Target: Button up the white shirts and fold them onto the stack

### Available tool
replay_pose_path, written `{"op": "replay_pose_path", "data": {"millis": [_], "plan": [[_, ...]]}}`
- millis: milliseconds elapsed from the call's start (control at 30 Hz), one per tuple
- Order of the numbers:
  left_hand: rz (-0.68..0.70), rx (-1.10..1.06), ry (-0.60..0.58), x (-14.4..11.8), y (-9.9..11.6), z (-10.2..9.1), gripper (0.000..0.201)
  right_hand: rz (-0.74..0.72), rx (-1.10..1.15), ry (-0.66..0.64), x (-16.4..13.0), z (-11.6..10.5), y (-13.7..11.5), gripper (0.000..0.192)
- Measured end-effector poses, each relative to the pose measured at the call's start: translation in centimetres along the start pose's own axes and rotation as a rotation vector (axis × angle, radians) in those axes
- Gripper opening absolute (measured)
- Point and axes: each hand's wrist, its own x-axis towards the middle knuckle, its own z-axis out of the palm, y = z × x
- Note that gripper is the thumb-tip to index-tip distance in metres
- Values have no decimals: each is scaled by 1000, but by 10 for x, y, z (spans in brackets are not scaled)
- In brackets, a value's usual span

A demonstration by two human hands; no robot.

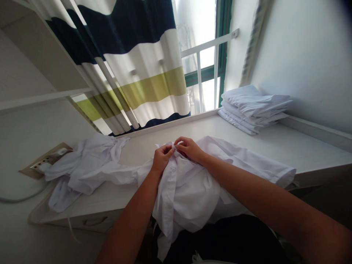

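Both hands meet over a rumpled white shirt [189, 187] that lies across the near edge of the pale bench [288, 146] and spills off it toward the person's lap. The left hand [162, 157] and the right hand [189, 147] each have thumb and fingertips pressed together on a small fold of the shirt's cloth, the two grips almost touching one another at the top of the garment, so the cloth is pinched between them. Just below the grips the shirt's front edge runs down in a long band toward the dark clothing on the person's lap. Out to the left of the grips a second heap of white cloth [90, 165] lies crumpled on the bench, one end trailing over the corner near a wall socket [44, 161] with a pale cable leaving it. Well beyond the grips and off to the right, against the wall, sits a neat stack of folded white garments [254, 108]. Straight behind the hands a striped curtain [137, 69] in navy, white and lime hangs over part of a bright window [203, 66] with a white rail and green frame. Up at the left a light wooden shelf [41, 66] juts out from the wall. A drawer handle [95, 221] shows under the bench edge, below and left of the grips.
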Motion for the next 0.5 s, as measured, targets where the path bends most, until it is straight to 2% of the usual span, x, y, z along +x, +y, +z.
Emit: {"op": "replay_pose_path", "data": {"millis": [500], "plan": [[19,29,-9,0,-2,-1,29,17,0,-11,2,-3,0,19]]}}
